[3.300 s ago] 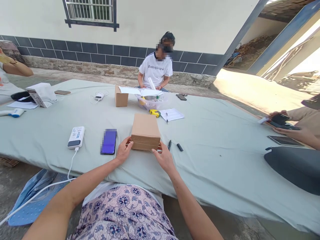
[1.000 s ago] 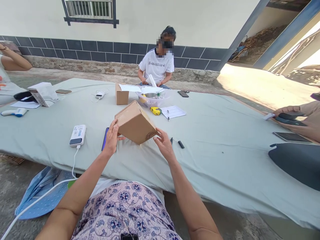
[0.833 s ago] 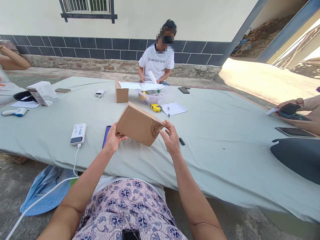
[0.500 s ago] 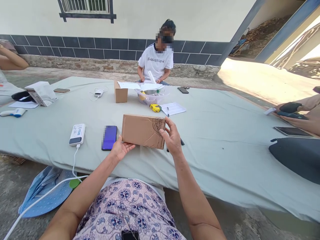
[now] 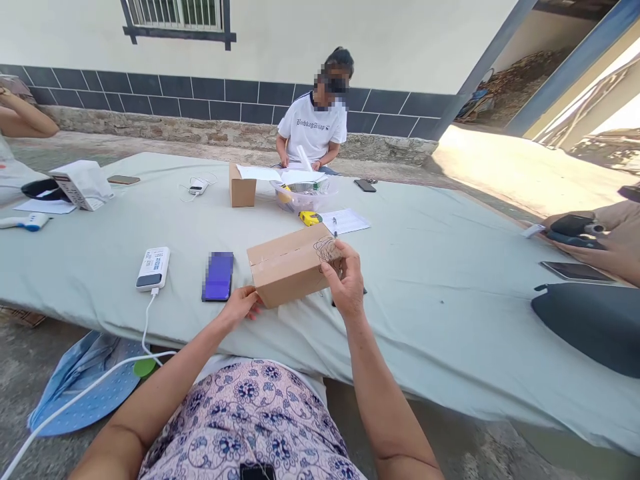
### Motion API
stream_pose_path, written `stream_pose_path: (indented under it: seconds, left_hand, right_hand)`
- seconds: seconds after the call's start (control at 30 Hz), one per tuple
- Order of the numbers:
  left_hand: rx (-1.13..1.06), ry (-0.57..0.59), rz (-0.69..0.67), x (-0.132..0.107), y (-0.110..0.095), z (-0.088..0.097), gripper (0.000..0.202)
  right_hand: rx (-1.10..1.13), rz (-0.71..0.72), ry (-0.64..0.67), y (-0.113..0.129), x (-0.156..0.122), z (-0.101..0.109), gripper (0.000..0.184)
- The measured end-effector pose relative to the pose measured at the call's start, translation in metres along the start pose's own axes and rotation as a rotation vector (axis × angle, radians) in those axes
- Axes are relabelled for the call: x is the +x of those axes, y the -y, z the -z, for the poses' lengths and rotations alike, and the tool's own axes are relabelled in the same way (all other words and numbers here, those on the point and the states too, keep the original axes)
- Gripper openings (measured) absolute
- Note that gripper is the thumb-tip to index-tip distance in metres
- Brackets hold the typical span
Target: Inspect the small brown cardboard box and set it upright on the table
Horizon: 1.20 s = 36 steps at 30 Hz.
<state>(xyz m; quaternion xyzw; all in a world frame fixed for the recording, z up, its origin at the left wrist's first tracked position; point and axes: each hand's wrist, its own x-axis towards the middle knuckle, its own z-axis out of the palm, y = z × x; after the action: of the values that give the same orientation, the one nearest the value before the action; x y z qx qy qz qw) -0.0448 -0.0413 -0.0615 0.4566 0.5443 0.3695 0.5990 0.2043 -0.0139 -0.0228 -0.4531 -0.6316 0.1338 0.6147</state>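
Both hands, right hand [image 5: 345, 283] clasping one end and left hand [image 5: 243, 305] cupped beneath, hold the taped-shut cardboard box [image 5: 290, 267] tilted above the table [image 5: 440, 280], not yet set down.

Outdoor work area. A cream wall [image 5: 380, 33] carries a band of dark tiles [image 5: 200, 107] above a rough stone footing [image 5: 165, 133]; a barred window [image 5: 175, 17] sits upper left. The long tabletop [image 5: 450, 267] wears pale green cloth. Sunlight floods the paved ground [image 5: 500, 173] at right.
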Motion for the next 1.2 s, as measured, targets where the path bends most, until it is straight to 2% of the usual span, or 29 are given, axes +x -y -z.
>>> stream_pose_path:
  seconds: [0.13, 0.23, 0.4, 0.5, 0.6, 0.67, 0.73, 0.87, 0.93, 1.07, 1.13, 1.2]
  left_hand:
    - [0.036, 0.080, 0.000, -0.004, -0.003, -0.001, 0.033]
    - [0.168, 0.148, 0.005, -0.006, 0.000, -0.008, 0.043]
    - [0.376, 0.258, 0.021, -0.019, -0.002, -0.023, 0.039]
    - [0.572, 0.491, -0.104, -0.040, -0.017, -0.024, 0.034]
    - [0.648, 0.677, -0.364, -0.062, -0.038, -0.018, 0.034]
    - [0.648, 0.781, -0.412, -0.071, -0.048, -0.010, 0.037]
    - [0.661, 0.802, -0.426, -0.073, -0.053, -0.004, 0.041]
    - [0.640, 0.734, -0.388, -0.063, -0.045, 0.000, 0.051]
    - [0.633, 0.738, -0.391, -0.056, -0.039, -0.005, 0.056]
    - [0.678, 0.711, -0.489, -0.036, -0.027, -0.026, 0.061]
    - [0.614, 0.696, -0.394, -0.019, -0.020, -0.038, 0.072]
    - [0.499, 0.681, -0.176, 0.001, -0.014, -0.050, 0.082]
  right_hand:
    - [-0.013, 0.006, -0.074, 0.008, 0.004, -0.004, 0.047]
    - [-0.025, 0.054, -0.109, 0.017, 0.012, -0.008, 0.044]
    - [0.023, 0.179, -0.051, 0.024, 0.027, -0.014, 0.044]
    - [0.059, 0.221, 0.004, 0.022, 0.031, -0.013, 0.048]
    - [0.083, 0.189, 0.060, 0.017, 0.026, -0.013, 0.053]
    - [0.098, 0.140, 0.089, 0.012, 0.020, -0.014, 0.058]
    - [0.120, 0.115, 0.093, 0.006, 0.013, -0.017, 0.060]
    - [0.168, 0.159, 0.063, 0.006, 0.010, -0.022, 0.059]
    - [0.194, 0.212, 0.026, 0.013, 0.017, -0.023, 0.060]
    - [0.223, 0.338, -0.012, 0.031, 0.038, -0.024, 0.061]
    - [0.202, 0.384, -0.001, 0.034, 0.045, -0.026, 0.058]
    - [0.171, 0.407, 0.022, 0.031, 0.048, -0.029, 0.055]
